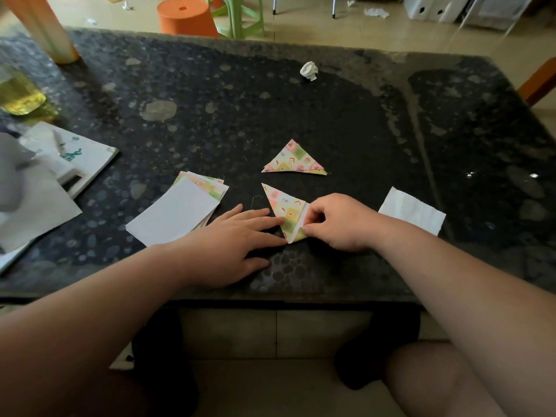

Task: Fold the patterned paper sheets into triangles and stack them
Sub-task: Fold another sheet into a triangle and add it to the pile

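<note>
A half-folded patterned sheet [284, 207] lies near the front edge of the dark stone table [331, 115], its white underside showing along the right fold. My right hand [340, 222] pinches that right edge with curled fingers. My left hand [237, 239] lies flat, its straight fingertips pressing the sheet's lower left side. Just behind it rests a small stack of folded patterned triangles [293, 159]. A pile of unfolded sheets [177, 212], white side up, sits to the left of my left hand.
A white tissue [412, 210] lies right of my right hand. A crumpled paper ball [309, 70] sits further back. Papers and a booklet [69, 158] crowd the left side, with a bottle of yellow liquid [18, 91] behind them. Orange stool [186, 16] stands beyond the table.
</note>
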Demonstrator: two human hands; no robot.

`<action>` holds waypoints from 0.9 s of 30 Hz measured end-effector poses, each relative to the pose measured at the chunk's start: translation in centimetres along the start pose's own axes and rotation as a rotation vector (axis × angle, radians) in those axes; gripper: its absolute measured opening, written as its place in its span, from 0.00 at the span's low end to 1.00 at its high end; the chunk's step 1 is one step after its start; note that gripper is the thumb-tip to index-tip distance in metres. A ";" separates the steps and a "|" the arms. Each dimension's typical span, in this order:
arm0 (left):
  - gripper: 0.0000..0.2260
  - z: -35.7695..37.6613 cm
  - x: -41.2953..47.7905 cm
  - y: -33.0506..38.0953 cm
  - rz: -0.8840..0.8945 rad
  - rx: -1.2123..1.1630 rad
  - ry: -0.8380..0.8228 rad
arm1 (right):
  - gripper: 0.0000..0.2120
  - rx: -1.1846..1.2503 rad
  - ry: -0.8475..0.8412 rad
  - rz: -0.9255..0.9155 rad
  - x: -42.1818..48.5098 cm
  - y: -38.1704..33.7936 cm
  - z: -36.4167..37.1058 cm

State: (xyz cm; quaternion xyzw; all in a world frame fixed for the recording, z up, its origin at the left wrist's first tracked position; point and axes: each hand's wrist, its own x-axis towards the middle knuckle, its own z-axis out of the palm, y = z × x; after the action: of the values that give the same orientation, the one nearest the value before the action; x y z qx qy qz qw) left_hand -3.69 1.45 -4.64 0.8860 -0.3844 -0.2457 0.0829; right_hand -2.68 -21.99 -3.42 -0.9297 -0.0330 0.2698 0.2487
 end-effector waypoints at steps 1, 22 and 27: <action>0.23 0.0 0.0 0.0 0.001 -0.003 0.000 | 0.08 0.002 0.013 0.009 0.0 -0.1 0.1; 0.36 1.6 -0.6 2.0 -0.003 0.070 0.041 | 0.05 -0.023 0.082 0.048 -0.1 -0.8 0.7; 0.36 1.5 -0.7 2.0 0.001 0.074 0.038 | 0.05 -0.028 0.100 0.068 0.0 -0.9 0.9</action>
State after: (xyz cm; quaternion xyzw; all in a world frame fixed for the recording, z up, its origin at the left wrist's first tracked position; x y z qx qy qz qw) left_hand -6.11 0.63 -5.07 0.8928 -0.3919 -0.2146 0.0576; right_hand -3.10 -20.83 -3.63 -0.9459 0.0076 0.2308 0.2278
